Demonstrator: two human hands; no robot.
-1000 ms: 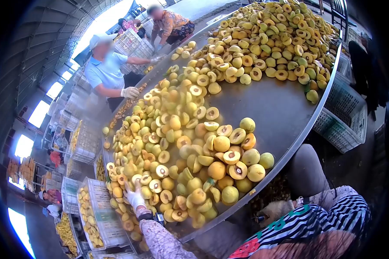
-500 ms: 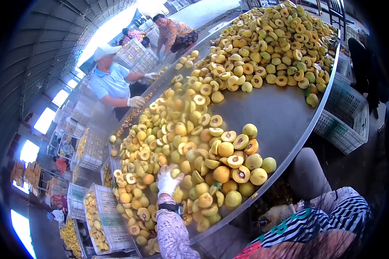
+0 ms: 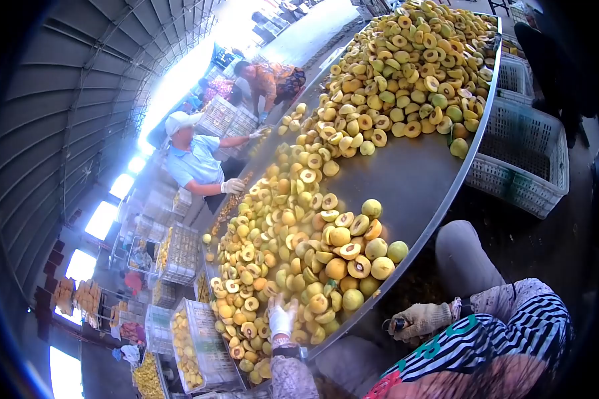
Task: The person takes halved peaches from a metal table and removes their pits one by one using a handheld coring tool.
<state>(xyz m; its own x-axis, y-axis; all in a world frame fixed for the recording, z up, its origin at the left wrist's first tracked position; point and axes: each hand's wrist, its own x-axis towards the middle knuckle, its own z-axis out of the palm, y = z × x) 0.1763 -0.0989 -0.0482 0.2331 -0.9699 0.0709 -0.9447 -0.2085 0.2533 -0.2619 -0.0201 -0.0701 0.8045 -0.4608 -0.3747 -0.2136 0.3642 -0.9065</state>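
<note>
Halved yellow peaches (image 3: 279, 226), some with brown pit hollows showing, cover much of the metal table (image 3: 396, 176). At the near side of this spread is my left hand (image 3: 282, 318) in a white glove, fingers apart among the fruit, with nothing visible in its grasp. My right hand (image 3: 422, 321), in a beige knit glove, is beyond the table's rim near my lap. It is closed around a small dark tool (image 3: 399, 324) with a loop-like end; the rest of the tool is hidden by the fingers.
A tall peach heap (image 3: 412, 66) fills the table's far end. Plastic crates (image 3: 519, 156) stand right; a crate of fruit (image 3: 206, 346) stands left. Across the table, a person in a light blue shirt (image 3: 196, 163) has gloved hands at its edge. Another person (image 3: 269, 83) bends beyond.
My view has turned, shifting the scene. My left hand has drawn back toward the near edge and its fingers have spread. My right hand with the tool has come more into view.
</note>
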